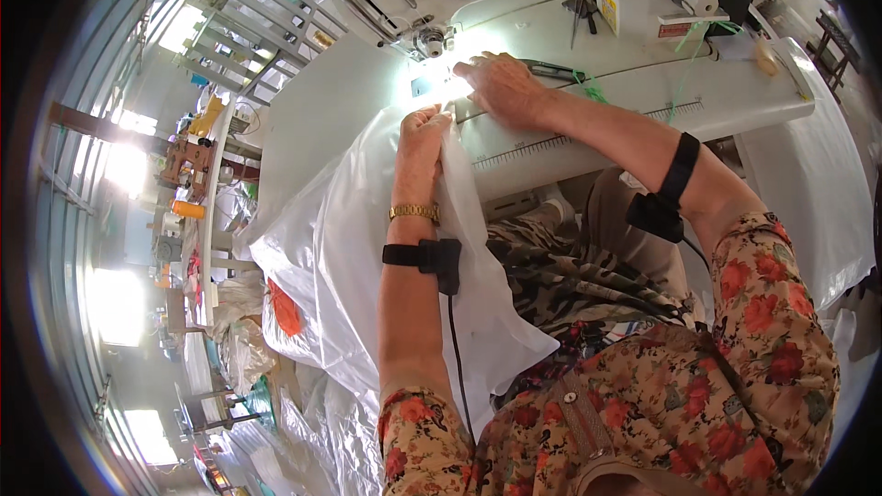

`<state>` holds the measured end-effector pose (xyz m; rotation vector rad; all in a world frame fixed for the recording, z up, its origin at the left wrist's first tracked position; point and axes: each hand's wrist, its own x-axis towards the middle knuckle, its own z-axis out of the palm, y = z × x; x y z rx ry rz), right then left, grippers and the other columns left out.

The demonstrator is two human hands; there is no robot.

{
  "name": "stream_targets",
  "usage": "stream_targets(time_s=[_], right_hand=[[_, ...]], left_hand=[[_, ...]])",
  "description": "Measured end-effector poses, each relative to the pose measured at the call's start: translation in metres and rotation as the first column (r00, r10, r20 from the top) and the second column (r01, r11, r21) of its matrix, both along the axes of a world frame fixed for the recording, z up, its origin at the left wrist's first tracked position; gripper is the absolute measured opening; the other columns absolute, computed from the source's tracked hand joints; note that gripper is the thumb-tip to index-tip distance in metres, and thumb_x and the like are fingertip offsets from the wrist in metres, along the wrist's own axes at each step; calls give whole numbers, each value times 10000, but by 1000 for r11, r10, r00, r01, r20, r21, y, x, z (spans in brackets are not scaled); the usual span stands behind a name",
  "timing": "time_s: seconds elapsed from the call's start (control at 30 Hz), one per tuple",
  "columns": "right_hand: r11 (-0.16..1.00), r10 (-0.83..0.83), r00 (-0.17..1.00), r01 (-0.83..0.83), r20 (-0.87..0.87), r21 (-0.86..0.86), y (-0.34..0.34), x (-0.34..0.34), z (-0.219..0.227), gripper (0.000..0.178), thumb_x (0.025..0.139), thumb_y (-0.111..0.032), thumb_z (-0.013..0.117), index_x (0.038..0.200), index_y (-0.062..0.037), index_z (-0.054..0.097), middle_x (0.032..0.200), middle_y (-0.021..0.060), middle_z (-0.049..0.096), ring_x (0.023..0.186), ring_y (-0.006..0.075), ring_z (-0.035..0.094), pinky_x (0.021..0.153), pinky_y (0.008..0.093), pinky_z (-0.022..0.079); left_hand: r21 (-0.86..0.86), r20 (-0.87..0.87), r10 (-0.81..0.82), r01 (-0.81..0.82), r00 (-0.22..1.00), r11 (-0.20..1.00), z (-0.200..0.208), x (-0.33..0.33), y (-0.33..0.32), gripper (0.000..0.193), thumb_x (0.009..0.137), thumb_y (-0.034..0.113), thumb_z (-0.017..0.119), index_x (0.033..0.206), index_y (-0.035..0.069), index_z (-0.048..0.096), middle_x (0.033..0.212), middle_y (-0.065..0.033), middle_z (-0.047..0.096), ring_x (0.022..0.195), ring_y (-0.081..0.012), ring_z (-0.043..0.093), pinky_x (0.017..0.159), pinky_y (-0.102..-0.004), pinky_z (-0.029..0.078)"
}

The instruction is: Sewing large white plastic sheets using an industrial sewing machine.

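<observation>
At the front edge of the sewing machine bed, my left hand [421, 142] is closed on the edge of a translucent white plastic sheet [344, 193]. The sheet drapes down to the left and across my lap. My right hand [503, 87] is beside the needle area of the sewing machine [432, 37], fingers bent and drawn together. Bright lamp glare covers its fingertips, so whatever they pinch cannot be made out. A dark-handled tool [551, 70], perhaps thread snips, lies behind my right wrist.
Green thread [593, 90] trails over the machine bed near a printed ruler strip [524, 149]. Small scissors [581, 14] rest against the machine body. To the left stand a grey metal rack [248, 32] and a cluttered shelf with an orange thread cone [188, 209]. More white sheeting [808, 165] hangs at right.
</observation>
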<state>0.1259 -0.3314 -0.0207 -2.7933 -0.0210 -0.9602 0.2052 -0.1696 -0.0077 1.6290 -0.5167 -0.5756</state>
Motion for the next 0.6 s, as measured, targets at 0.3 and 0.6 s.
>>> stream_targets(time_s=[0.3, 0.6], right_hand=[[975, 169, 985, -161, -39, 150, -19, 22, 3, 197, 934, -203, 496, 1015, -71, 617, 832, 148, 665, 851, 322, 628, 768, 418, 472], [985, 171, 972, -171, -159, 13, -21, 28, 9, 235, 932, -215, 460, 993, -44, 609, 824, 184, 649, 817, 348, 616, 784, 466, 424]], left_hand=[[-86, -134, 12, -24, 991, 996, 16, -11, 1, 371, 832, 71, 591, 1140, -131, 544, 841, -100, 621, 632, -122, 577, 552, -237, 468], [-34, -26, -20, 19, 999, 999, 5, -13, -1, 256, 826, 83, 559, 1005, -90, 620, 683, -13, 579, 541, -85, 516, 508, -238, 414]])
